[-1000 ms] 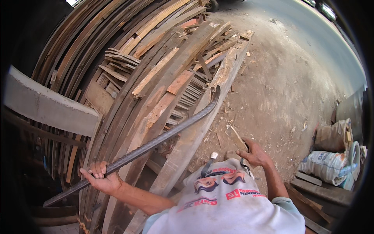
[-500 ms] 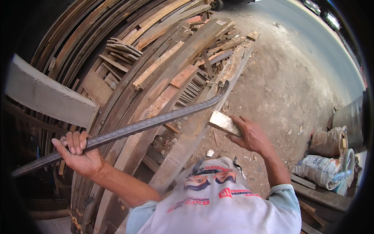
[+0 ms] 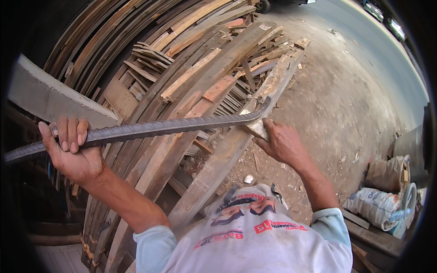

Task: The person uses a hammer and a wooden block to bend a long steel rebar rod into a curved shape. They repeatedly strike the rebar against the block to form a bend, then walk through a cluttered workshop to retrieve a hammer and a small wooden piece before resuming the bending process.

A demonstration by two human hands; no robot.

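My left hand (image 3: 75,148) is closed around a long ribbed steel pry bar (image 3: 173,126), near its left end. The bar stretches to the right across the boards, and its bent, flattened tip rests at the thick grey plank (image 3: 218,161). Whether the tip is hooked on a nail is too small to tell. Between the fingers and thumb of my right hand (image 3: 284,143) is a small pale wooden block (image 3: 258,129). The block lies against the plank, just under the bar near its bend. Part of the block is hidden by the bar.
Long boards (image 3: 182,102) lie in a stack to the left of the plank, with offcuts (image 3: 150,59) piled among them. A pale wall-like slab (image 3: 59,93) stands at the left. Filled sacks (image 3: 373,202) sit at the lower right beside a grey drum (image 3: 412,145). Bare dirt borders a road.
My left hand has moved up and left, raising the bar's near end. My right hand has brought the wooden block up and left, from beside the bar to under its bend.
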